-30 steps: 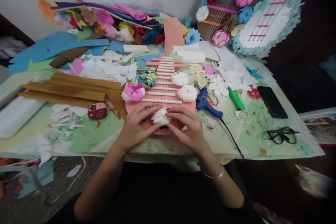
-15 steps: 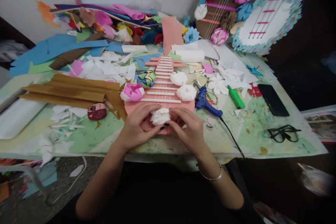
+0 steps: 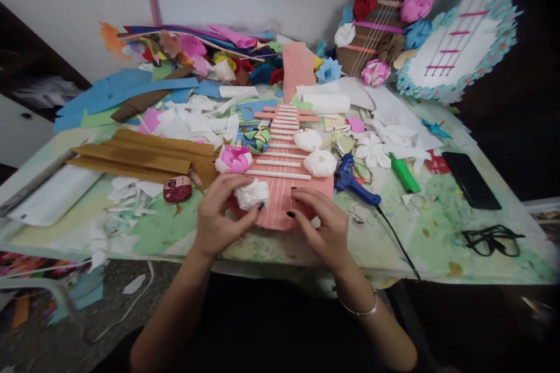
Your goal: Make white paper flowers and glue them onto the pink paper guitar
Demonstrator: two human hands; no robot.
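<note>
A pink paper guitar [image 3: 284, 198] with white strips across its neck lies on the table in front of me. My left hand [image 3: 219, 218] grips a white crumpled paper flower [image 3: 251, 193] at the guitar's left side. My right hand [image 3: 321, 224] rests on the guitar's lower right part, fingers curled and slightly apart, holding nothing I can see. Two more white paper flowers [image 3: 321, 162] and a pink and white paper flower [image 3: 234, 158] sit on the guitar body.
A blue glue gun [image 3: 352, 180] with a black cord lies right of the guitar, beside a green marker [image 3: 405, 173]. A black phone [image 3: 471, 172] and black glasses [image 3: 492, 240] lie far right. Brown paper strips [image 3: 144, 154] and coloured scraps cover the left and back.
My left hand has carried the white flower from the guitar's middle to its left side. My right hand has let go of it and rests on the guitar. The view has shifted left.
</note>
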